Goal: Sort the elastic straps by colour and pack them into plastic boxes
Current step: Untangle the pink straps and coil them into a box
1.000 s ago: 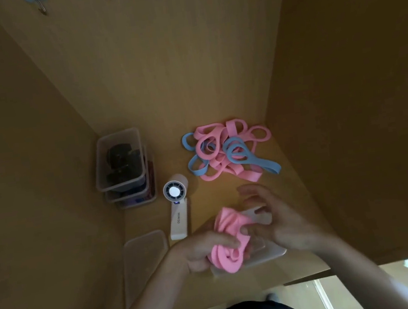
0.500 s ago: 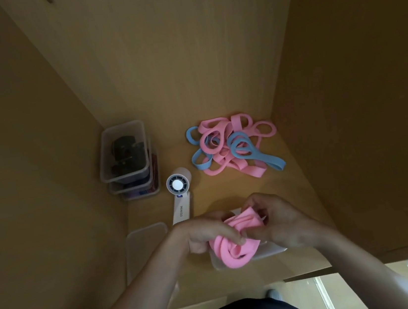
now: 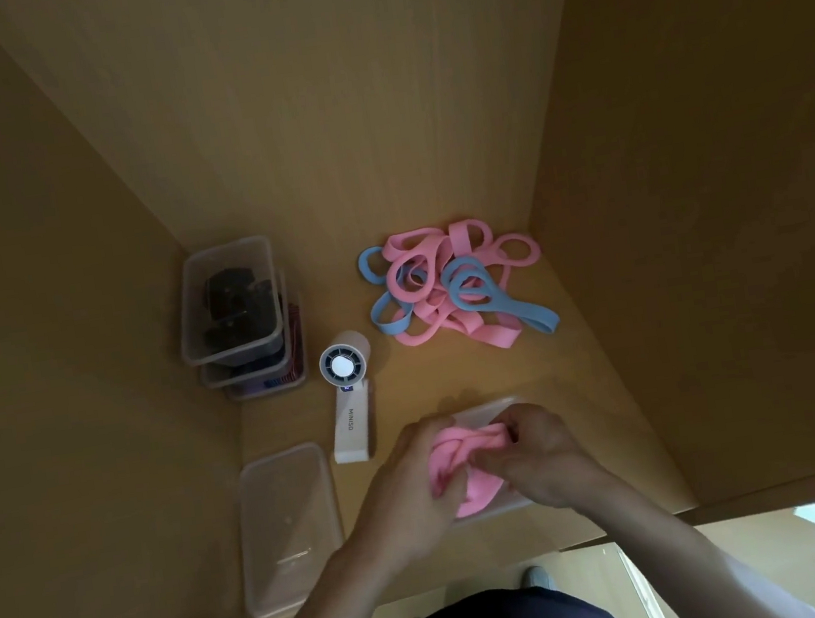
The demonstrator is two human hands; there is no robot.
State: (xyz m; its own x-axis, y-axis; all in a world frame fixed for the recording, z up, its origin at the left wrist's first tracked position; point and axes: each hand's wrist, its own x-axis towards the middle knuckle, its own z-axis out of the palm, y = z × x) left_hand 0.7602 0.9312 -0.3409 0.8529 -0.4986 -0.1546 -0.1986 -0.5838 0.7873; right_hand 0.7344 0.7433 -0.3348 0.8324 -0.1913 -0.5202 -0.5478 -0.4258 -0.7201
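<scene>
A bundle of pink elastic straps (image 3: 454, 463) sits in a clear plastic box (image 3: 486, 408) near the front of the wooden shelf. My left hand (image 3: 409, 495) grips the bundle from the left, and my right hand (image 3: 531, 458) pinches it from the right, both pushing it down into the box. Most of the box is hidden under my hands. Further back lies a tangled heap of pink straps (image 3: 433, 266) mixed with blue straps (image 3: 469, 285).
A clear lid (image 3: 289, 526) lies flat at the front left. A white handheld fan (image 3: 350, 399) lies beside it. A stack of clear boxes (image 3: 231, 306) with dark contents stands in the back left corner. Wooden walls close in on three sides.
Both hands have drawn closer together over the pink bundle and pressed it lower into the box. The heap at the back has not moved.
</scene>
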